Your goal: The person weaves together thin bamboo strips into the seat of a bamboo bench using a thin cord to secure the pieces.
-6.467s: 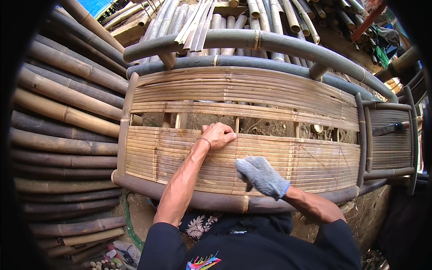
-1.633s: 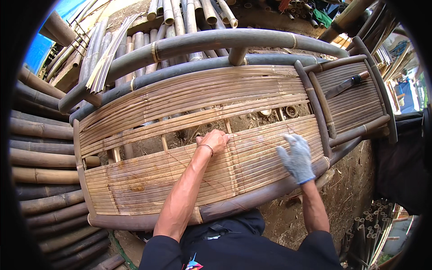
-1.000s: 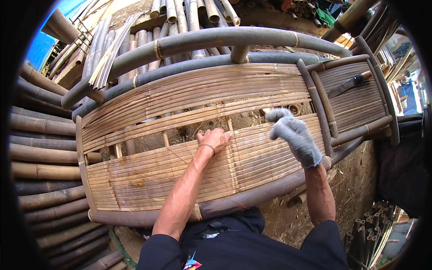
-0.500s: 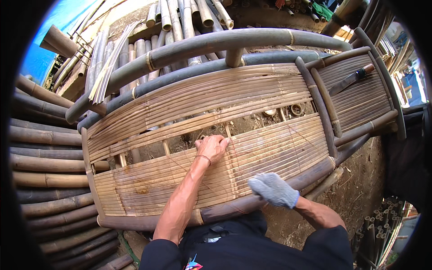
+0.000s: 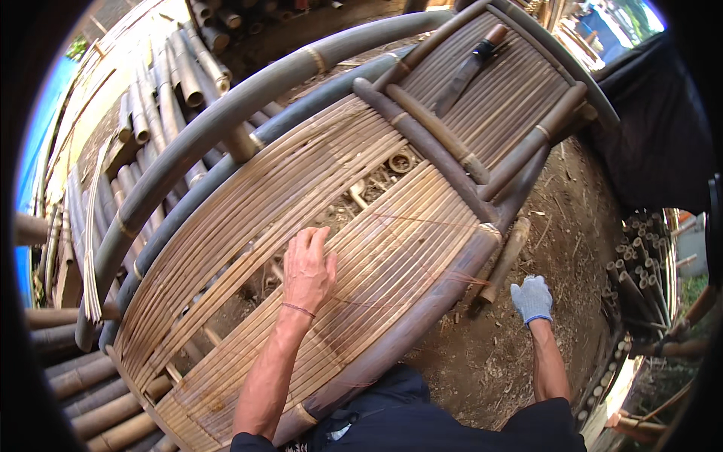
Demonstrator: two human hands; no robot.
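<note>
My bare left hand (image 5: 310,264) rests over the inner edge of the bamboo slat seat (image 5: 376,279), its fingers outstretched beside the long gap between two groups of slats. Nothing shows in its grasp. My right hand (image 5: 532,300), in a grey knit glove, hangs off the seat's right side above the dirt ground. Its thumb stands apart from the fingers, which are partly foreshortened, and I see nothing held. Thin reddish strands (image 5: 433,222) lie across the slats and stick out past the front bamboo rail (image 5: 422,324). Cross-pieces span the gap.
A broad-bladed knife (image 5: 474,68) lies on the slatted end panel (image 5: 520,98). A curved bamboo rail (image 5: 226,98) runs along the far side. Bamboo poles (image 5: 162,90) are stacked at upper left. A short bamboo piece (image 5: 506,260) lies on the ground, near a dark cloth (image 5: 655,128).
The view has turned, so the seat now slants up to the right. My gloved right hand has moved away from the front rail, out over the ground. My left hand remains by the gap.
</note>
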